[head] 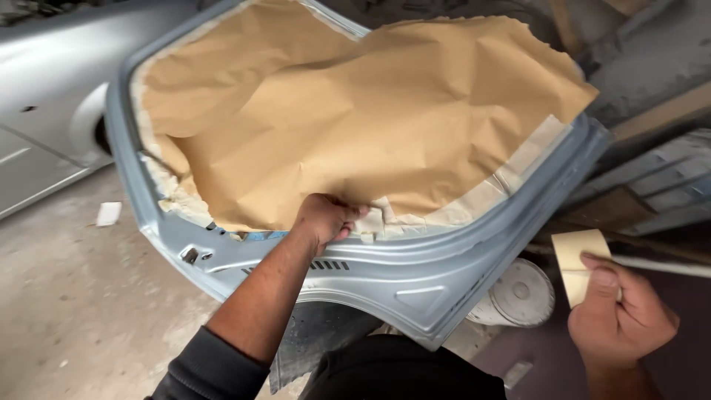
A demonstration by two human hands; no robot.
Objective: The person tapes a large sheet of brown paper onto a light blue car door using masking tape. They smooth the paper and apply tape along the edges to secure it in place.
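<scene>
Brown paper (355, 111) covers the opening of a pale blue car door (415, 274), crumpled in wide folds and fixed along its lower edge with strips of cream tape (474, 204) that run up toward the right corner. The left hand (326, 221) lies on that lower edge, fingers curled and pressed down on the paper and tape where they meet the metal frame; a dark sleeve (211, 370) covers the forearm near the elbow. The right hand (618, 318) is well apart, low at the right, pinching a roll of cream tape (581, 259) between thumb and fingers, held upright off the door. Just beside the door's lower corner a white tub lid (522, 292) sits on the ground. A silver car body (52, 96) stands at the upper left, and a small white scrap (109, 213) lies on the concrete floor (81, 311).
</scene>
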